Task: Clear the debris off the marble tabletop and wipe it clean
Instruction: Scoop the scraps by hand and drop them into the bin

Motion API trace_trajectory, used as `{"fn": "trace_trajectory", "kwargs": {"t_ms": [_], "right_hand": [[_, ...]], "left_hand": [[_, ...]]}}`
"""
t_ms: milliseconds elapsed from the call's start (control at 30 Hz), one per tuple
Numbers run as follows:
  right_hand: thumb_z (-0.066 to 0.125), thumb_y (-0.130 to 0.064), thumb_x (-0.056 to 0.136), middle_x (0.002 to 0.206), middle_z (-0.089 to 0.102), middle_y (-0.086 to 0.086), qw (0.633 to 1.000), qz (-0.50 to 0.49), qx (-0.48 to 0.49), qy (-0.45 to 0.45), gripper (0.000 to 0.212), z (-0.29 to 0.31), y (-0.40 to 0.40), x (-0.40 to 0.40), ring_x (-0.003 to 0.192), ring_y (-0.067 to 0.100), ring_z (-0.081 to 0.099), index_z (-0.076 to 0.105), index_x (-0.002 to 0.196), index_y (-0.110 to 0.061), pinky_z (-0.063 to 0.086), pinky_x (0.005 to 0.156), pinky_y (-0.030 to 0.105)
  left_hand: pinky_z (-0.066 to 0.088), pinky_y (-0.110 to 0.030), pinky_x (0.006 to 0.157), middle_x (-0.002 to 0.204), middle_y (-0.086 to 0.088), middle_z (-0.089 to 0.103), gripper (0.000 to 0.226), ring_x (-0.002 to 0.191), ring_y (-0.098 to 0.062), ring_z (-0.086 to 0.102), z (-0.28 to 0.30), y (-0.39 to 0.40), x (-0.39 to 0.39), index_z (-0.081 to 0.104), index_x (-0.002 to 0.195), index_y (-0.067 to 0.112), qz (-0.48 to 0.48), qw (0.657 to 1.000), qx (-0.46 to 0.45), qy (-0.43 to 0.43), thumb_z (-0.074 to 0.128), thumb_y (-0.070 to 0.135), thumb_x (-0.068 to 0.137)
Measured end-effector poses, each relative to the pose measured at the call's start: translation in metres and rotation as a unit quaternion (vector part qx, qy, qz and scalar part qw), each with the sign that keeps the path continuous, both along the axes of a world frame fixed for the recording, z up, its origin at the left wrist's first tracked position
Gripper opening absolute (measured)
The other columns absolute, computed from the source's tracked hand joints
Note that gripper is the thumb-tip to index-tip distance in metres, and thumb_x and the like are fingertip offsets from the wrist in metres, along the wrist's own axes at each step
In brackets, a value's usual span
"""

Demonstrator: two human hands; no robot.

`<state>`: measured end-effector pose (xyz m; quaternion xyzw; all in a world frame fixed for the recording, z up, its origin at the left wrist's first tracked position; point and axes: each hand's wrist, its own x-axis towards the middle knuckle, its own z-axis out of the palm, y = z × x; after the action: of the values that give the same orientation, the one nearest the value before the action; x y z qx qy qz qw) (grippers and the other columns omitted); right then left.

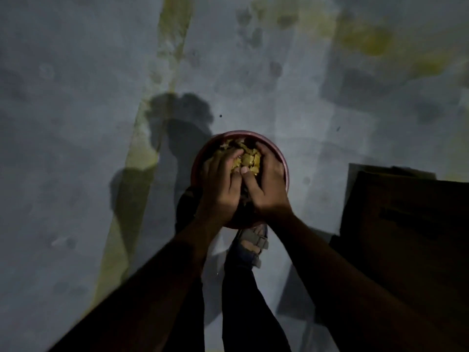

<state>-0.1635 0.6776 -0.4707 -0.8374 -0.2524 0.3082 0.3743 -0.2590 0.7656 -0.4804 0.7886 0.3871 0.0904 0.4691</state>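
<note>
Head view. Both hands are cupped together over a round red bowl [283, 161] that stands on the floor in front of the person. The left hand [220, 184] and the right hand [266, 184] touch at the thumbs, fingers curled around a heap of yellow-brown debris [250, 160]. The debris lies partly between the palms and partly in the bowl below; whether the hands are pressing it down or letting it fall cannot be told.

Task progress, as a judgement: the clearing step appears to be under way or near its end, since a load of debris is at the bowl. The wiping step cannot be assessed. The marble counter itself is not identifiable in this view, and no cloth is visible.

Surroundings. The grey floor [76, 123] carries dark blotches and a yellowish stripe [175, 36]. A sandalled foot [253, 246] stands just behind the bowl, below the wrists. A dark box-like object [406, 224] stands to the right, near the right forearm. The lighting is dim. Nothing lies between the hands and the bowl.
</note>
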Motion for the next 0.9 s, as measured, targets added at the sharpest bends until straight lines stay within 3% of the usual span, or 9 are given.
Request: {"fn": "trace_trajectory", "kwargs": {"t_ms": [133, 267, 433, 633, 767, 900], "right_hand": [[0.034, -0.064, 0.097, 0.167, 0.024, 0.011, 0.981, 0.139, -0.119, -0.068, 0.077, -0.062, -0.021, 0.011, 0.152, 0.032, 0.023, 0.026, 0.161, -0.023, 0.022, 0.121, 0.050], [0.038, -0.054, 0.101, 0.168, 0.023, 0.014, 0.950, 0.234, -0.129, -0.159, 0.069, -0.107, -0.030, 0.004, 0.154, 0.034, 0.022, 0.029, 0.161, -0.022, 0.026, 0.121, 0.057], [0.031, -0.052, 0.102, 0.169, 0.018, 0.018, 0.921, 0.240, -0.187, -0.242, 0.072, -0.165, -0.029, -0.004, 0.156, 0.034, 0.018, 0.020, 0.162, -0.013, 0.022, 0.121, 0.059], [0.031, -0.049, 0.102, 0.167, 0.018, 0.023, 0.903, 0.222, -0.241, -0.279, 0.075, -0.213, -0.022, 0.003, 0.154, 0.037, 0.023, 0.020, 0.161, -0.004, 0.033, 0.116, 0.057], [0.037, -0.050, 0.101, 0.166, 0.025, 0.021, 0.898, 0.224, -0.228, -0.303, 0.073, -0.201, -0.021, 0.006, 0.150, 0.040, 0.032, 0.029, 0.159, -0.006, 0.040, 0.111, 0.058], [0.034, -0.052, 0.104, 0.169, 0.017, 0.017, 0.918, 0.224, -0.186, -0.268, 0.069, -0.155, -0.021, 0.007, 0.152, 0.037, 0.023, 0.026, 0.161, -0.014, 0.027, 0.117, 0.057]], "left_hand": [[0.033, -0.055, 0.114, 0.159, -0.010, 0.037, 0.057, 0.143, -0.035, 0.035, -0.065, 0.013, -0.023, 0.047, 0.145, 0.017, -0.180, 0.954, 0.161, 0.177, 0.034, 0.043, 0.096], [0.022, -0.053, 0.121, 0.167, -0.015, 0.016, 0.070, 0.154, -0.034, 0.015, -0.110, 0.006, -0.039, 0.029, 0.155, 0.013, -0.291, 0.898, 0.273, 0.185, 0.047, 0.041, 0.094], [0.018, -0.054, 0.123, 0.167, -0.014, 0.016, 0.076, 0.155, -0.033, 0.014, -0.158, 0.005, -0.028, 0.028, 0.158, 0.010, -0.301, 0.873, 0.352, 0.152, 0.055, 0.031, 0.091], [0.012, -0.056, 0.124, 0.166, -0.013, 0.020, 0.067, 0.154, -0.033, 0.017, -0.209, 0.008, -0.011, 0.032, 0.157, 0.011, -0.288, 0.870, 0.380, 0.126, 0.050, 0.021, 0.093], [0.014, -0.056, 0.123, 0.166, -0.014, 0.020, 0.065, 0.154, -0.031, 0.017, -0.198, 0.009, -0.009, 0.032, 0.157, 0.010, -0.302, 0.869, 0.364, 0.146, 0.047, 0.026, 0.096], [0.014, -0.054, 0.124, 0.166, -0.015, 0.019, 0.065, 0.156, -0.028, 0.013, -0.152, 0.015, -0.011, 0.030, 0.156, 0.006, -0.338, 0.849, 0.366, 0.175, 0.043, 0.032, 0.098]]}}
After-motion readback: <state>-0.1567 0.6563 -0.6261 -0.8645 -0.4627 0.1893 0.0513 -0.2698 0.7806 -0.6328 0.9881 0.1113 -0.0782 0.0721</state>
